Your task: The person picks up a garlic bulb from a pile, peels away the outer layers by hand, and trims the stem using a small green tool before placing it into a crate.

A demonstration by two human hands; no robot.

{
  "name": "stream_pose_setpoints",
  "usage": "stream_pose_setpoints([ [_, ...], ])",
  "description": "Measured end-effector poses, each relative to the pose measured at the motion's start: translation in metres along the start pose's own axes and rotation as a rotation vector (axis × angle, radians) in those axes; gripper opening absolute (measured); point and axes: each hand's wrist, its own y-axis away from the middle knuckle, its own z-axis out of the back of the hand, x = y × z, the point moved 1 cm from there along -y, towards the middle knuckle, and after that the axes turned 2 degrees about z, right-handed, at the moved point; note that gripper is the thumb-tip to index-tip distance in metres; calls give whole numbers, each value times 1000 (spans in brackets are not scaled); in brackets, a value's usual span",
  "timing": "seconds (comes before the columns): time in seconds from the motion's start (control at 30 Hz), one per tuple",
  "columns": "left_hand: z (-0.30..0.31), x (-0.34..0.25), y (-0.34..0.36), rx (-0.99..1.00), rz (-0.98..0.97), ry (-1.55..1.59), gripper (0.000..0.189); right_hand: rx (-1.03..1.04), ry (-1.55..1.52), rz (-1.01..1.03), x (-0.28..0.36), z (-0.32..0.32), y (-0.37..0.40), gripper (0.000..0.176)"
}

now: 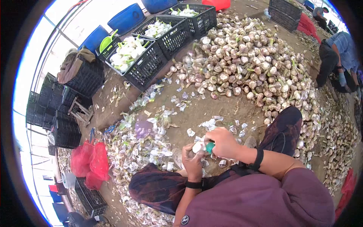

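A white garlic bulb sits in the closed fingers of my left hand, above my lap. My right hand is closed around a small green object, held right against the bulb. Most of that object is hidden by the fingers, so its kind cannot be made out. Loose garlic skins cover the ground to the left of my hands. A large heap of unpeeled garlic bulbs rises ahead and to the right.
Black crates of peeled white garlic stand ahead to the left, a green scoop beside them. Blue tubs are behind. Red mesh bags and stacked black crates lie left. Another person bends at the right.
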Motion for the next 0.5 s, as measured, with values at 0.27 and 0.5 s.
stream_pose_setpoints([
  [0.27, 4, 12, -2, 61, 152, 142, 21, 47, -153, -207, -13, 1, 1, 15],
  [0.5, 10, 15, 1, 73, 21, 121, 28, 184, -126, -396, -34, -5, 12, 17],
])
